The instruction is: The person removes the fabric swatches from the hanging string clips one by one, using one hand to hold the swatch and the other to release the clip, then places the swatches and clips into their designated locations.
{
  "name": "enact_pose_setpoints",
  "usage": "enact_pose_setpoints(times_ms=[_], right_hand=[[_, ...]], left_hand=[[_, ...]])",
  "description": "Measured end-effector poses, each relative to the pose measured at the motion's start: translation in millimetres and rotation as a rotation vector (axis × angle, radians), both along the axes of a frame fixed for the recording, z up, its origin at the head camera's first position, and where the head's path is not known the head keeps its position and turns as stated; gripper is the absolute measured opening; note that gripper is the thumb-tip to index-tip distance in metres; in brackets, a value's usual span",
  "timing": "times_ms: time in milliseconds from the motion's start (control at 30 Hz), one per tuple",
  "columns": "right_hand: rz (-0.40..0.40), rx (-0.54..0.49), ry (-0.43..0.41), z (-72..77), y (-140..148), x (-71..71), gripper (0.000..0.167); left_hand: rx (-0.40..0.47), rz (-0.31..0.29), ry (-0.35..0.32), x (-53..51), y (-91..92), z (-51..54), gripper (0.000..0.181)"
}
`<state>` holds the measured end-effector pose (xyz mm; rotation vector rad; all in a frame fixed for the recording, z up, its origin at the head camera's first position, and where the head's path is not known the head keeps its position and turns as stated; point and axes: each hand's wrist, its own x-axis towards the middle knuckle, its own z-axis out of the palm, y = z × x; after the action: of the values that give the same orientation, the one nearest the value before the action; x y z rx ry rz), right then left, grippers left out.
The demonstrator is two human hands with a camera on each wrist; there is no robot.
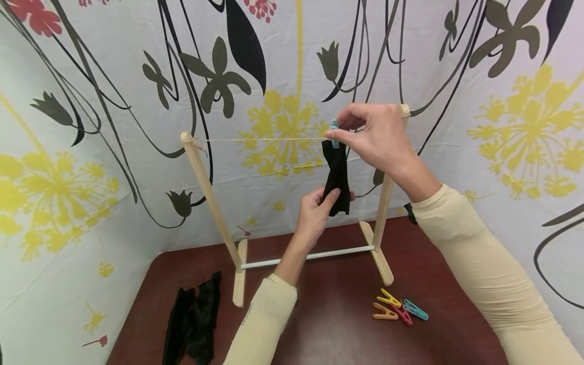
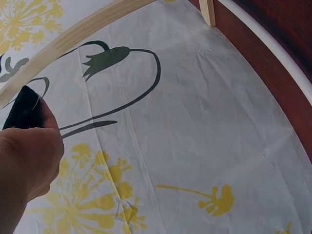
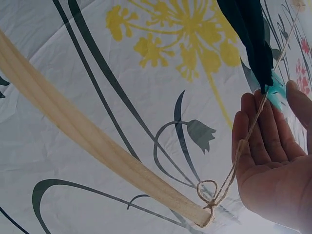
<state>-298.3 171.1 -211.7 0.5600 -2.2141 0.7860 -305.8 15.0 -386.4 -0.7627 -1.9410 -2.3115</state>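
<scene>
A narrow black cloth (image 1: pixel 338 170) hangs from a string (image 1: pixel 264 139) stretched between two wooden posts. At the cloth's top sits a light blue clothespin (image 1: pixel 335 133), which my right hand (image 1: pixel 380 134) pinches between thumb and fingers. In the right wrist view the clothespin (image 3: pixel 277 91) meets the string beside the cloth's end. My left hand (image 1: pixel 315 213) holds the cloth near its lower end, thumb in front and fingertips behind. The left wrist view shows only a dark piece of the cloth (image 2: pixel 24 109) above that hand.
The wooden stand (image 1: pixel 207 197) has a white crossbar (image 1: pixel 339 252) low down. Several clothespins (image 1: pixel 397 306), in yellow, orange, red and blue, lie on the dark red table (image 1: pixel 337 314) at the right. More black cloth (image 1: pixel 193 317) lies at the left. Patterned fabric (image 1: pixel 283 66) lines the back and sides.
</scene>
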Motion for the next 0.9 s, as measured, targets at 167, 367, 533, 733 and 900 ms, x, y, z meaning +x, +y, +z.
enact_pose_setpoints(times_ms=[167,367,533,733,900], right_hand=[[0.000,-0.009,-0.014,1.9,1.5,0.6,0.021],[0.008,-0.009,-0.051,6.2,3.4,2.1,0.020],[0.030,-0.038,-0.099,8.8,3.9,4.4,0.020],[0.037,-0.065,-0.098,9.5,4.6,5.0,0.021],[0.041,-0.091,-0.109,12.2,4.6,6.1,0.021]], left_hand=[[-0.007,0.015,0.020,1.1,-2.4,0.5,0.029],[-0.044,0.034,0.072,0.4,-4.8,-0.6,0.030],[-0.081,0.063,0.098,0.0,-5.5,-2.6,0.028],[-0.110,0.071,0.110,2.6,-12.2,-4.2,0.027],[-0.216,0.117,0.142,4.3,-23.0,-6.9,0.026]])
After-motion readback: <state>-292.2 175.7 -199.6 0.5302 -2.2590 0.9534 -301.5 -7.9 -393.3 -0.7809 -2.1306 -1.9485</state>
